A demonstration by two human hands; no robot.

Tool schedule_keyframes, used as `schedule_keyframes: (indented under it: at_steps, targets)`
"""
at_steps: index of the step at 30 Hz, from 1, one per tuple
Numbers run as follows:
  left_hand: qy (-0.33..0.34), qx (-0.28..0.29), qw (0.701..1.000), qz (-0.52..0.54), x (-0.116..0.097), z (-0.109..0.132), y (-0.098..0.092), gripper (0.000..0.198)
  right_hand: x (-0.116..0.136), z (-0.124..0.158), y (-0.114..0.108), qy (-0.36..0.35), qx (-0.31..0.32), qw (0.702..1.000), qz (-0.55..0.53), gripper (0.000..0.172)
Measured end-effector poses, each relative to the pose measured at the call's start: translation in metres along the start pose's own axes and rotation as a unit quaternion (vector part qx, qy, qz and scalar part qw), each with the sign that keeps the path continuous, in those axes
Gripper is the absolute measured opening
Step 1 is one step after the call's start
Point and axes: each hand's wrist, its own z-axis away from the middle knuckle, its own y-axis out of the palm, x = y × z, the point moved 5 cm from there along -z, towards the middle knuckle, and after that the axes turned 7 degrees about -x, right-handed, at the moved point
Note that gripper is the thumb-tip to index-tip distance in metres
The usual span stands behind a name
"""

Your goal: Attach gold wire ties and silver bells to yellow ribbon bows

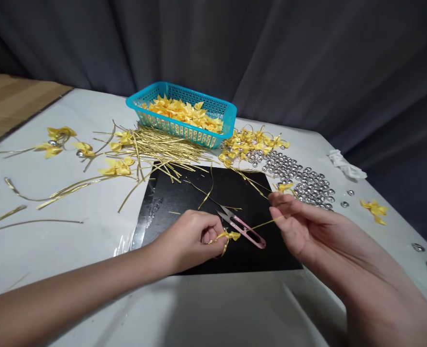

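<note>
My left hand is closed in a pinch on a small yellow ribbon bow over the black mat. A thin gold wire tie runs from the bow to my right hand, whose fingertips pinch its far end. Pink thread snips lie on the mat just behind the bow, between the two hands.
A teal basket of yellow bows stands at the back. In front of it lies a heap of gold wire ties. Silver bells and finished bows lie to the right, more bows to the left. White table.
</note>
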Motion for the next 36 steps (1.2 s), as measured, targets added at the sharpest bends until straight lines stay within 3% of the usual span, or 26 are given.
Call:
schedule_keyframes:
  at_steps: [4,7,10,12,14,16,18,24,29,33,35,36]
  targets:
    - [-0.01,0.001,1.0,0.021,0.0,0.0,0.0,0.017,0.004,0.005,0.002,0.082,-0.131,0.985,-0.077,0.014]
    - [-0.025,0.011,0.998,0.059,-0.001,0.001,-0.001,0.018,0.009,0.003,0.003,0.061,-0.181,0.977,-0.097,0.014]
    - [-0.033,0.028,0.993,0.114,-0.002,0.002,-0.002,0.02,0.012,-0.011,0.002,-0.023,-0.141,0.989,-0.037,0.013]
    - [-0.046,0.027,0.986,0.157,-0.001,0.002,-0.004,0.02,0.014,-0.02,0.0,-0.1,-0.112,0.987,0.064,0.006]
    - [-0.064,0.01,0.976,0.206,0.001,0.001,-0.006,0.02,0.017,-0.023,-0.001,-0.203,-0.122,0.954,0.186,0.012]
    - [-0.074,-0.014,0.964,0.254,0.003,-0.001,-0.008,0.02,0.02,-0.016,0.002,-0.312,-0.156,0.898,0.267,0.022]
    - [-0.073,-0.036,0.954,0.288,0.004,-0.002,-0.011,0.02,0.016,-0.006,0.01,-0.368,-0.161,0.863,0.306,0.02]
    - [-0.072,-0.056,0.94,0.329,0.006,-0.001,-0.015,0.018,-0.021,0.003,0.04,-0.279,-0.005,0.865,0.416,0.03]
    - [-0.08,-0.066,0.938,0.332,0.007,-0.002,-0.016,0.018,-0.026,-0.004,0.034,-0.237,-0.011,0.88,0.411,0.029]
    - [-0.09,-0.074,0.929,0.352,0.008,-0.004,-0.017,0.017,-0.033,-0.009,0.031,-0.165,0.038,0.908,0.383,0.03]
    - [-0.096,-0.081,0.926,0.357,0.008,-0.005,-0.018,0.016,-0.031,-0.01,0.031,-0.17,0.053,0.898,0.401,0.029]
    - [-0.099,-0.083,0.925,0.358,0.009,-0.005,-0.018,0.015,-0.028,-0.01,0.031,-0.201,0.045,0.88,0.429,0.028]
